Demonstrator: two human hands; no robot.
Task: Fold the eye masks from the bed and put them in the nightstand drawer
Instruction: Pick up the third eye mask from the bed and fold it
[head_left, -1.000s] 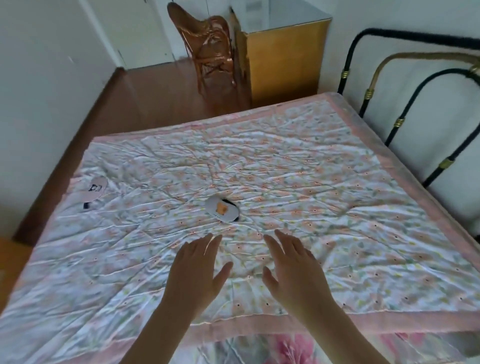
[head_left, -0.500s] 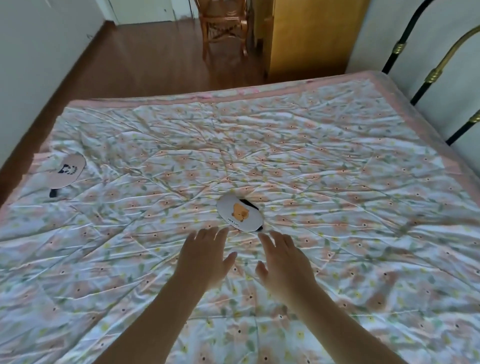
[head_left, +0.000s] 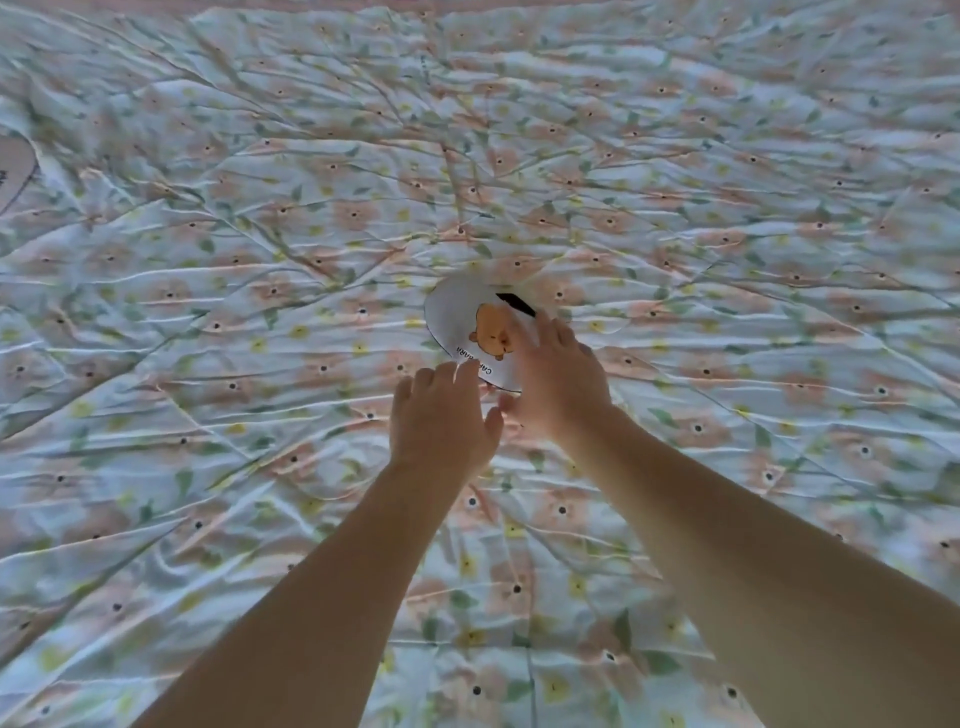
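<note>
So the mask (head_left: 467, 325) is sitting pretty much dead center on the quilt (head_left: 727, 208), lying flat. It's white and rounded, with an orange capybara cartoon printed on it and some black lettering along the near edge (the middle letters are covered by a finger). A black strap (head_left: 515, 304) pokes out from under its far side.

Both of the person's bare arms reach in from the bottom. The right hand (head_left: 558, 379) is laid over the mask's right half, fingers spread loosely and pointing away, palm down on top of it. It's resting on the mask rather than gripping it, nothing pinched that can be seen. The thumb side is close to the left hand.

The left hand (head_left: 441, 415) is just at the near-left edge of the mask, fingers slightly curled and relaxed, fingertips touching or almost touching the rim. Can't really tell whether it's actually got hold of the edge or is only beside it. It isn't holding anything else.

The quilt is crinkly, white with peach flowers, small yellow ones and green leaves, and fills the whole view.

At the far left edge there's a second mask (head_left: 14, 169), pale with a dark outline, mostly cut off, well apart from the hands.
</note>
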